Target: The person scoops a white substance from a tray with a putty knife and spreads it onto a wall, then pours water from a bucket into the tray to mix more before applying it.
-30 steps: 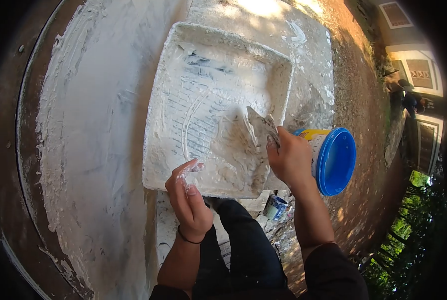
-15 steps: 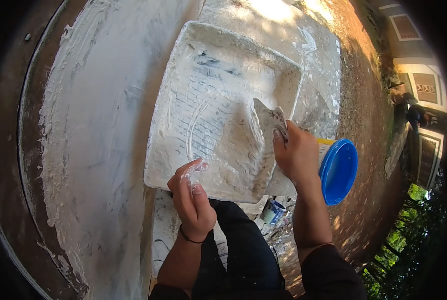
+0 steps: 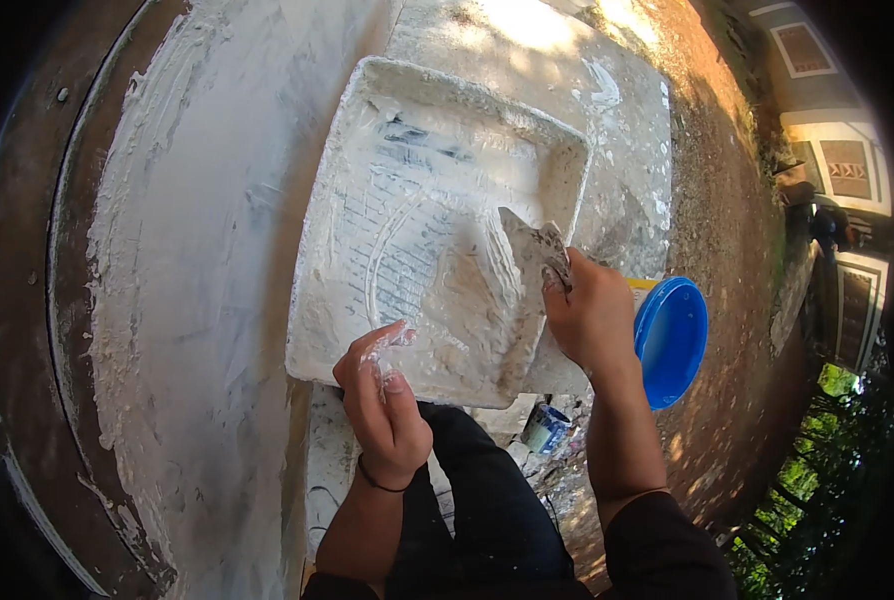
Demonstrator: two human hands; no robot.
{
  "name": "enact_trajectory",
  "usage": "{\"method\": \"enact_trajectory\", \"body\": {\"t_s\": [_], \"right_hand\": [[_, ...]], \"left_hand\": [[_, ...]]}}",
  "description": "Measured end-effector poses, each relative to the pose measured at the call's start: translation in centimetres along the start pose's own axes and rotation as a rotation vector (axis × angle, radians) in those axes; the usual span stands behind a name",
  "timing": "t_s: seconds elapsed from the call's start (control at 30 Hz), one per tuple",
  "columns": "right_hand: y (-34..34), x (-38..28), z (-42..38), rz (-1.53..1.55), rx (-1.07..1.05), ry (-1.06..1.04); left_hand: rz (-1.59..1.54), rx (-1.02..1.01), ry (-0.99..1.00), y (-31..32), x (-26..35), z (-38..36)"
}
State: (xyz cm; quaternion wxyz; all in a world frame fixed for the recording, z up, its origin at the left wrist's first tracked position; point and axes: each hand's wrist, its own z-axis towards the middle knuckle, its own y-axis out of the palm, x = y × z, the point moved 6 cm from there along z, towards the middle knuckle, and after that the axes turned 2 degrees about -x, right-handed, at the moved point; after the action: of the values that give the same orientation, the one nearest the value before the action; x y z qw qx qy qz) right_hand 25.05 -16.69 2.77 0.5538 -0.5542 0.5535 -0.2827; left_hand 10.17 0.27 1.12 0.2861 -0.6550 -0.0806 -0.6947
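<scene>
A paint tray (image 3: 312,270), caked with whitish putty (image 3: 477,290), lies in the middle of the head view. My right hand (image 3: 594,310) is closed round a putty knife (image 3: 527,245). Its smeared metal blade points up and left over the tray's right part, beside a thick ridge of putty. At the tray's near left corner is my left hand (image 3: 382,410), half curled, with white paste on its fingers and a gap between thumb and fingertips. No tool shows in it.
A blue-rimmed bucket (image 3: 672,342) stands right of my right forearm. Below the tray is a small paint-stained can (image 3: 545,428). Along the left runs a broad surface coated in white (image 3: 207,250). The board under the tray (image 3: 627,180) is splattered. Bare ground lies to the right.
The view has shifted slightly, so the tray and bucket appear a little further left. The putty knife is turned slightly in my right hand; my left hand keeps its pose.
</scene>
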Motion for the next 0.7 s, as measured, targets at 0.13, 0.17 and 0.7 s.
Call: {"method": "enact_trajectory", "body": {"t_s": [0.13, 0.17, 0.7], "right_hand": [[0.4, 1.1, 2.0, -0.001, 0.060, 0.004], [1.4, 1.0, 2.2, -0.026, 0.035, -0.010], [2.7, -0.6, -3.1, 0.264, -0.098, -0.192]], "left_hand": [[0.010, 0.020, 0.009, -0.2, 0.5, -0.4], [0.051, 0.019, 0.011, -0.3, 0.7, -0.8], [0.025, 0.138, -0.049, -5.0, 0.4, -7.8]]}}
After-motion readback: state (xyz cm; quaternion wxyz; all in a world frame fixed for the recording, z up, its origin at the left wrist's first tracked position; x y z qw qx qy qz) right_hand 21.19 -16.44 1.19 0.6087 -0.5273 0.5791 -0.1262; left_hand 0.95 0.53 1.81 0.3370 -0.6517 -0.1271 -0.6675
